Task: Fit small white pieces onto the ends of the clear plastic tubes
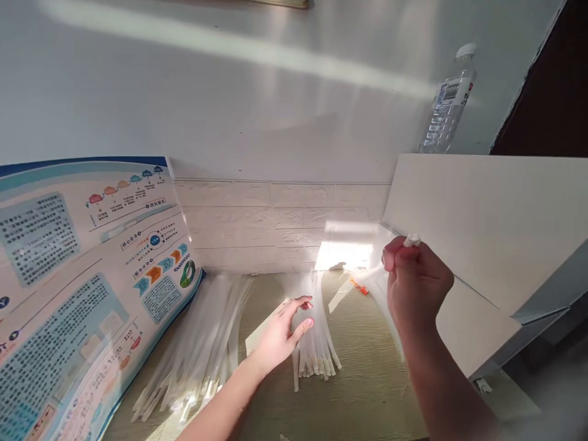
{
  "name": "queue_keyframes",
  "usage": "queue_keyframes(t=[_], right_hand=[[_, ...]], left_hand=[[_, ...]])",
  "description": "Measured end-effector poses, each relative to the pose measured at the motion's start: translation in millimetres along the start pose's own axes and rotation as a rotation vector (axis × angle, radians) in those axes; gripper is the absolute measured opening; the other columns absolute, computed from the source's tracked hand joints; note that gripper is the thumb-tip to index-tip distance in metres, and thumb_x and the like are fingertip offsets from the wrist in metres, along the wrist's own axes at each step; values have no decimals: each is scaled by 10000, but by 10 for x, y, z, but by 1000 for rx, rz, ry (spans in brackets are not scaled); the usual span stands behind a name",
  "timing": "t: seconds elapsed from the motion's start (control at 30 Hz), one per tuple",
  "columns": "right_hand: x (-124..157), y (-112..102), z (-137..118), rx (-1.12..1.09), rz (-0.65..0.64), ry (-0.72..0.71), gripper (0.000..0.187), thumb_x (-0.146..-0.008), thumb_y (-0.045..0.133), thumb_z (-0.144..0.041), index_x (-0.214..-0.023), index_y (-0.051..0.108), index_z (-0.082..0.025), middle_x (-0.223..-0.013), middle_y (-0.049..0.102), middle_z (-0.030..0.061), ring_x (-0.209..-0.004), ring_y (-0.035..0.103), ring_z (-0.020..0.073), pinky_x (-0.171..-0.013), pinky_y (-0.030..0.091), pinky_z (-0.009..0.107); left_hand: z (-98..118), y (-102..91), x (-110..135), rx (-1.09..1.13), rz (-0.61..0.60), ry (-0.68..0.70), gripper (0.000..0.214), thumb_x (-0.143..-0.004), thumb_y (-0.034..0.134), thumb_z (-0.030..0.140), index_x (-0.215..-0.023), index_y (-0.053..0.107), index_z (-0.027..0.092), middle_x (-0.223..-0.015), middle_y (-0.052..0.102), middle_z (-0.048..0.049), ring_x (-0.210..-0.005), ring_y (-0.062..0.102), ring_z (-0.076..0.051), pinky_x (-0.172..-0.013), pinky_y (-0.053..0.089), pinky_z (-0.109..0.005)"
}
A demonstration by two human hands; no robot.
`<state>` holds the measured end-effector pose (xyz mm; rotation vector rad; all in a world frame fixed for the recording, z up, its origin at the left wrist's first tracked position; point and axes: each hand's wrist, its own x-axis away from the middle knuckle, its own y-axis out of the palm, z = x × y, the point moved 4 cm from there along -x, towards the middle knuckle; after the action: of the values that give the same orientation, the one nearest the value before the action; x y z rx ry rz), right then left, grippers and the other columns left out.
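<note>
Gripping hand: right hand raised, fingers curled tight into a fist around a bunch of white strips — ends poking out on top.
Left hand: left hand spread open, holding nothing, at the small bundle on the table — contact unclear.
Left side: larger pile beside a printed poster.
Behind: water bottle on a white box.

Small workshop — wall poster, plastic ties (white) heaped on bench.

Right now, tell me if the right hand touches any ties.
Touching. Head view: the right hand closes around ties, their ends poking out above the fist.
</note>
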<state>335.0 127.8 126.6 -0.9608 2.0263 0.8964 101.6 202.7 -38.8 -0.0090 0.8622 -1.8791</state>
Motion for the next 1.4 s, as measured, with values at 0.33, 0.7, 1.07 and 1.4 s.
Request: queue_keyframes(t=[0.33, 0.7, 1.07, 1.4], right_hand=[[138, -6, -329, -303, 129, 154, 395, -903, 725, -438, -678, 539, -171, -624, 412, -51, -530, 343, 61, -514, 284, 247], [312, 158, -474, -314, 154, 147, 348, -936, 693, -422, -722, 591, -168, -580, 405, -51, -536, 338, 74, -534, 266, 258], [401, 264, -449, -348, 215, 183, 312, -925, 702, -424, -765, 597, -177, -572, 377, -65, -515, 317, 69, -506, 254, 245], [374, 246, -400, -323, 296, 163, 338, -915, 714, -449, -769, 601, -166, -575, 394, -66, -510, 325, 58, -510, 265, 239]], left_hand=[[260, 228, 6, 266, 20, 113, 566, -848, 750, 361, -1367, 542, 275, -1261, 661, -70, -1099, 630, -257, -974, 505, -421], [74, 444, -10, 639, -104, -39, 292, -867, 711, 475, -976, 696, 205, -872, 717, -60, -822, 689, -223, -786, 553, -377], [229, 484, 74, 812, -201, -131, 469, -783, 784, 528, -1128, 694, 223, -1013, 753, -96, -903, 709, -253, -822, 518, -389], [216, 418, 79, 911, -155, -197, 531, -761, 793, 567, -1057, 723, 131, -850, 760, -130, -739, 685, -233, -682, 460, -344]])
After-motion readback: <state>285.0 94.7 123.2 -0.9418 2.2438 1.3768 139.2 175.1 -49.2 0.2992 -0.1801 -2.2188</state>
